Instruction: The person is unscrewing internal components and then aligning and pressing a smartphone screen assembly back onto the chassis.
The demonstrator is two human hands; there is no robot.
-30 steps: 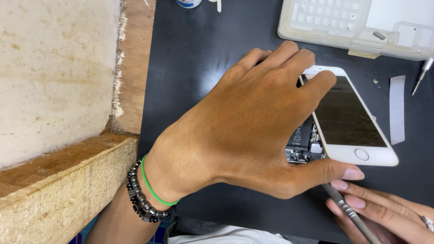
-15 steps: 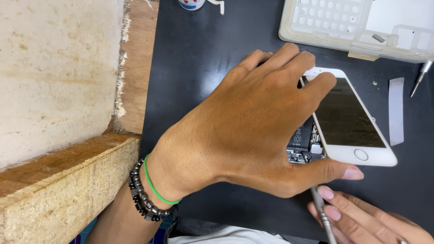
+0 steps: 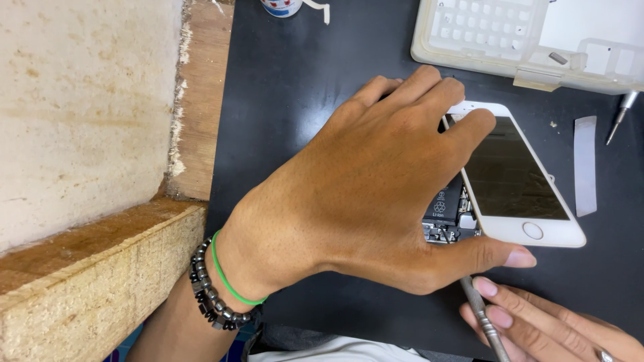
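Note:
A white smartphone (image 3: 516, 181) lies on the black mat (image 3: 315, 74), its screen panel shifted aside so the battery and circuit parts (image 3: 448, 213) show underneath. My left hand (image 3: 376, 194) lies flat over the phone's body, fingers at the top edge of the screen and thumb along the bottom edge, pressing it down. My right hand (image 3: 543, 322) at the bottom right grips a thin metal screwdriver (image 3: 479, 312); its tip points up toward the phone's exposed lower end and is hidden behind my left thumb.
A white plastic compartment tray (image 3: 510, 40) stands at the back right. A second screwdriver (image 3: 620, 114) and a white strip (image 3: 585, 164) lie right of the phone. A rough wooden block and pale wall (image 3: 87, 167) close off the left side. A small container (image 3: 282, 7) sits at the back.
My right hand with the screwdriver has shifted slightly left and lower under my left thumb. My left hand and the phone have stayed in place.

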